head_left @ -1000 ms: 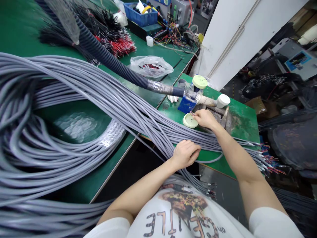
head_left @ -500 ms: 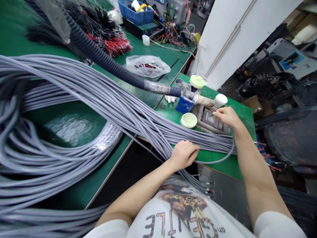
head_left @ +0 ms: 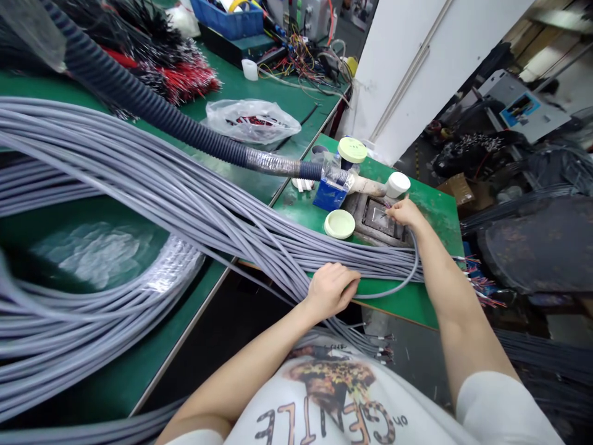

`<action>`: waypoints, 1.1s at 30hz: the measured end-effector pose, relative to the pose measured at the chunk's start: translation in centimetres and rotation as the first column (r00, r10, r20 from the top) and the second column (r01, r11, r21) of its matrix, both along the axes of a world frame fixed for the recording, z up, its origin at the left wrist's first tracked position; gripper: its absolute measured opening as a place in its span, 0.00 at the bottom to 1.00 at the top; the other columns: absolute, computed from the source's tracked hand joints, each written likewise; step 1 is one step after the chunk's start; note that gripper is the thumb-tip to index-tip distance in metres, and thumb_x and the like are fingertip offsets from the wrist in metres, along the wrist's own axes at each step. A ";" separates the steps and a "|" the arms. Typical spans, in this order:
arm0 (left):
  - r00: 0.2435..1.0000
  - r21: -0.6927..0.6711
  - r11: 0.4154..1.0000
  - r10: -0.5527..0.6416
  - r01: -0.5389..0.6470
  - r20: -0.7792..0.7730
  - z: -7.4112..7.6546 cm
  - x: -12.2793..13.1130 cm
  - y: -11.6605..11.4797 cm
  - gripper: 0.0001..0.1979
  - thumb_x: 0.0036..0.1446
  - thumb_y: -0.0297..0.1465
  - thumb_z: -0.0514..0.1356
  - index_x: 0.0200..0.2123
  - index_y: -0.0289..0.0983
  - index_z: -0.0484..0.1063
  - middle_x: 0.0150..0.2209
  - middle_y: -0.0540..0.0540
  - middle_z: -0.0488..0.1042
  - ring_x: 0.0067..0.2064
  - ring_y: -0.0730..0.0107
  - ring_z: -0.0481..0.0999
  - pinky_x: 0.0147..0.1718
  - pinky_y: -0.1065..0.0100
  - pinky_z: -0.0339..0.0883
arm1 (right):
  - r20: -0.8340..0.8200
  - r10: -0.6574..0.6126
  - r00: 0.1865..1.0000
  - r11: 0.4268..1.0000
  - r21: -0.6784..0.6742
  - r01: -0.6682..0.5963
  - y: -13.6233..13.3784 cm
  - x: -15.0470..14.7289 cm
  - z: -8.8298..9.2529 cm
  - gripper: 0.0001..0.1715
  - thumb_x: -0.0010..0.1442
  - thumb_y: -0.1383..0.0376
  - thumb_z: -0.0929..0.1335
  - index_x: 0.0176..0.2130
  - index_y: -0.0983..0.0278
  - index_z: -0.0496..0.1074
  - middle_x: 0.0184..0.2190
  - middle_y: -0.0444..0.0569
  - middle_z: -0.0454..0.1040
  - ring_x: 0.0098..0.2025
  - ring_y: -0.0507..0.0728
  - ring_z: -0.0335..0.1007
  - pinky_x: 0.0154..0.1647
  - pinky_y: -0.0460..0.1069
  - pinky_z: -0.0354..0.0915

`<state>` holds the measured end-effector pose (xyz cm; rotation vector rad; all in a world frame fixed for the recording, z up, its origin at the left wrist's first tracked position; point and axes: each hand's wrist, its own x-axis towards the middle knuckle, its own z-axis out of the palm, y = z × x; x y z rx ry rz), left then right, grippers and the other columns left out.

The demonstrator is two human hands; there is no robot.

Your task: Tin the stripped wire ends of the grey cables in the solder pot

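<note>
A thick bundle of grey cables (head_left: 194,204) runs across the green bench toward me and over a small green table (head_left: 435,204). My left hand (head_left: 330,289) is closed on one grey cable (head_left: 393,288) at the table's near edge. That cable loops up to my right hand (head_left: 404,213), which pinches its stripped wire end over a dark metal tray (head_left: 377,219). A pale green lid (head_left: 340,224) lies just left of the tray.
A black corrugated hose (head_left: 139,102) ends at a blue box (head_left: 330,194) by the tray, with two capped containers (head_left: 352,150) close by. Farther back lie a plastic bag (head_left: 252,120), red and black wire bundles (head_left: 171,74) and a blue bin (head_left: 227,21).
My right hand moved from the pale green lid rightward to the metal tray, carrying the cable end with it. My left hand stayed on the cable. The view shifted slightly left.
</note>
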<state>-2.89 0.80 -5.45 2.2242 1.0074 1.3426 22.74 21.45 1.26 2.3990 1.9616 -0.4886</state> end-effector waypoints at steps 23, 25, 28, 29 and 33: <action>0.874 -0.325 0.938 0.052 0.123 0.482 1.7 0.8 0.5 0.04 0.56 0.29 0.60 0.34 0.38 0.76 0.29 0.46 0.76 0.31 0.71 0.71 0.33 0.67 0.62 | -0.744 0.095 0.662 0.986 0.161 0.040 -12.5 -4.5 6.8 0.19 0.50 0.54 0.72 0.21 0.66 0.69 0.16 0.43 0.67 0.16 0.46 0.58 0.18 0.43 0.54; 0.730 -0.482 0.828 0.138 0.285 0.669 2.8 2.1 0.8 0.06 0.54 0.32 0.63 0.35 0.37 0.76 0.30 0.47 0.75 0.29 0.73 0.70 0.31 0.69 0.63 | -0.796 0.131 0.591 0.983 0.181 0.026 -15.0 -6.1 7.2 0.18 0.52 0.56 0.72 0.21 0.65 0.69 0.16 0.42 0.68 0.17 0.47 0.59 0.19 0.44 0.56; 0.451 -0.482 0.623 0.222 0.617 0.865 4.2 4.5 1.1 0.13 0.48 0.34 0.68 0.38 0.37 0.75 0.29 0.49 0.74 0.29 0.74 0.71 0.29 0.72 0.63 | -0.829 0.220 0.515 0.962 0.271 0.023 -17.3 -8.0 6.8 0.14 0.53 0.58 0.72 0.23 0.65 0.71 0.19 0.42 0.68 0.22 0.49 0.62 0.25 0.45 0.59; 0.366 -0.447 0.588 0.260 0.674 0.894 4.6 5.2 1.2 0.14 0.47 0.34 0.68 0.37 0.37 0.74 0.29 0.50 0.74 0.29 0.75 0.72 0.29 0.72 0.63 | -0.831 0.254 0.495 0.949 0.312 0.036 -17.7 -8.4 6.5 0.13 0.53 0.59 0.72 0.23 0.64 0.72 0.20 0.42 0.68 0.24 0.49 0.62 0.27 0.46 0.60; 0.135 -0.333 0.576 0.360 0.747 0.923 5.9 6.8 1.3 0.14 0.45 0.33 0.70 0.35 0.37 0.71 0.30 0.52 0.73 0.29 0.78 0.72 0.28 0.75 0.63 | -0.854 0.319 0.411 0.906 0.402 0.131 -18.6 -9.1 5.3 0.11 0.53 0.61 0.72 0.23 0.63 0.73 0.27 0.43 0.67 0.29 0.51 0.62 0.31 0.47 0.61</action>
